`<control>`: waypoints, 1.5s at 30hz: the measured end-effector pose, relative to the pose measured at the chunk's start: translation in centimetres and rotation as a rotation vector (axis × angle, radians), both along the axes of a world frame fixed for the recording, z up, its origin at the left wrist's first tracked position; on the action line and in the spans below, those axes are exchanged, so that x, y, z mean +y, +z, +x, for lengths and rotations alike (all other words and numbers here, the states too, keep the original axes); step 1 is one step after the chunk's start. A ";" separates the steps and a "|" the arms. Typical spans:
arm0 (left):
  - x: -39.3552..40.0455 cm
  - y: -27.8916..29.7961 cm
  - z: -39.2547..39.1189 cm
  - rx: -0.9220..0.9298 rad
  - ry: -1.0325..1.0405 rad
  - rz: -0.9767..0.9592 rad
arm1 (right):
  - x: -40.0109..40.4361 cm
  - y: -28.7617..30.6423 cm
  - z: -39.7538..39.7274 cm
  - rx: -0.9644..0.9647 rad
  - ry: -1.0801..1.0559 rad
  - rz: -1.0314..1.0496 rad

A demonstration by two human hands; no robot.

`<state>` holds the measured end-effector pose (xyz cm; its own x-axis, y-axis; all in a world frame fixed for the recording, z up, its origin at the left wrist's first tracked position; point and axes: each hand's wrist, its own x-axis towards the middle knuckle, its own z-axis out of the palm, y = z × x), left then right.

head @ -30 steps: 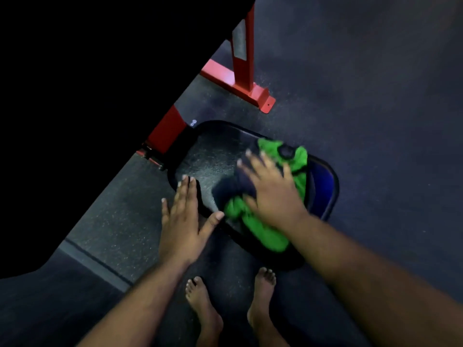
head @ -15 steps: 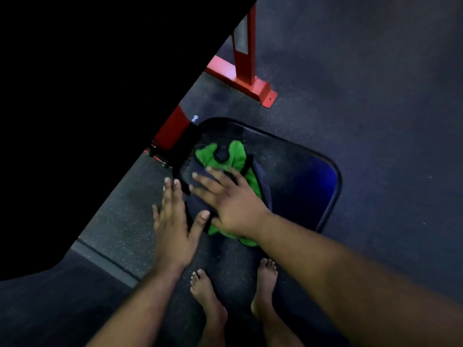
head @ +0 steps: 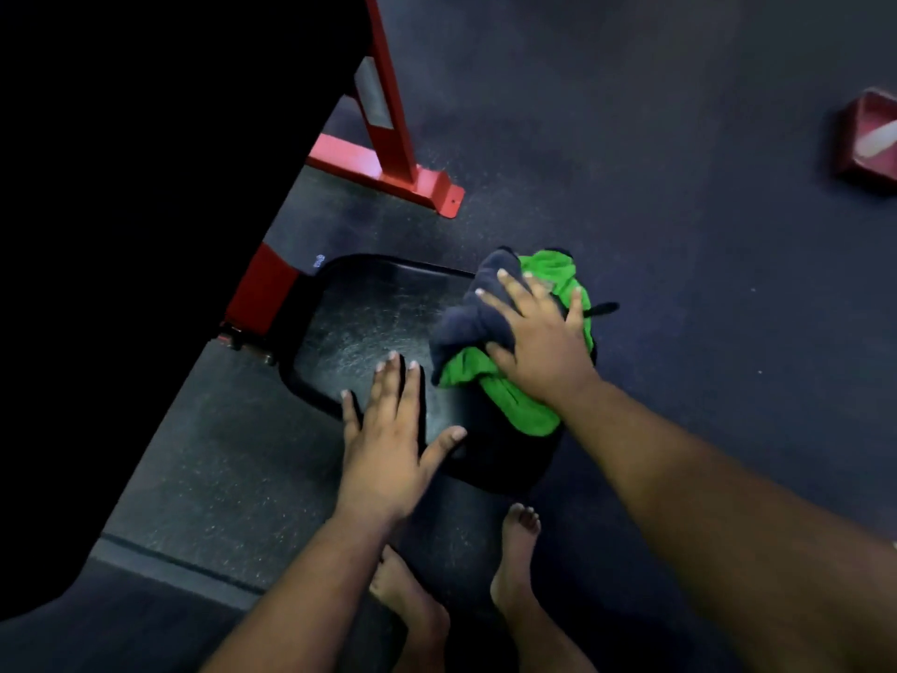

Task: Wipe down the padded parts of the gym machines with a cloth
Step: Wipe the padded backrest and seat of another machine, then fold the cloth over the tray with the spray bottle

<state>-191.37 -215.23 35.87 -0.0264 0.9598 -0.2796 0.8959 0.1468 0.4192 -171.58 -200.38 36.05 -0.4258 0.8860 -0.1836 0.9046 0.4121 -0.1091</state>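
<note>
A black padded seat (head: 359, 327) of a red-framed gym machine lies low in the middle of the view. A bunched green and dark blue cloth (head: 505, 386) rests on the seat's right end. My right hand (head: 539, 342) presses flat on the cloth with its fingers spread. My left hand (head: 388, 429) rests flat on the near edge of the seat, fingers straight and thumb out, holding nothing.
The red machine frame (head: 393, 138) stands behind the seat, its foot bolted to the dark rubber floor. A large black shape fills the left of the view. A red object (head: 869, 138) lies at the far right. My bare feet (head: 514, 565) stand just below the seat.
My right hand swept the cloth from the seat's right to its left side, then back to the right end. My left hand stayed at the seat's near edge.
</note>
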 end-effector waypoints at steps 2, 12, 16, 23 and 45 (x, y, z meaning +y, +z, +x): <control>0.4 0.3 0.6 -0.005 -0.017 -0.015 | -2.3 -0.1 -0.1 0.042 -0.220 0.042; -2.9 7.9 3.7 -0.021 0.001 -0.292 | -16.2 6.2 4.3 0.008 0.028 -0.274; -2.4 13.6 7.9 -0.139 -0.024 -0.350 | -13.9 12.4 10.8 0.182 -0.087 -0.337; 3.5 20.7 16.6 -0.475 -0.069 -0.252 | -10.1 20.8 17.3 0.707 -0.621 -0.369; 34.8 38.3 41.8 -1.275 -0.248 -0.438 | 12.1 32.9 36.8 0.902 -0.624 0.101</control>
